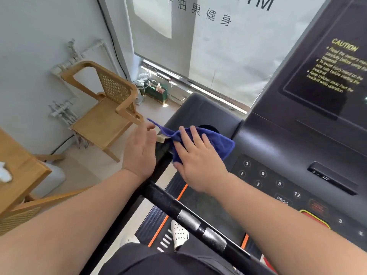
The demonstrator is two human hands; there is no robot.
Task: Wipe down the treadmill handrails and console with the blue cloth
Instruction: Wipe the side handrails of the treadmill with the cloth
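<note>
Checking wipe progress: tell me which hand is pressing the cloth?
The right hand, flat on the blue cloth; the left hand is open beside it, touching only a corner at most.

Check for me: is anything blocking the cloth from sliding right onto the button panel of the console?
Nothing visible. The right hand presses the blue cloth flat at the console's left end, by the cup holder. The keypad just to its right is bare. The left hand is open beside the handrail.

Two hands (168,155); one blue cloth (214,142); one treadmill console (297,147); one wooden chair (107,114); one wooden table (21,175).
</note>
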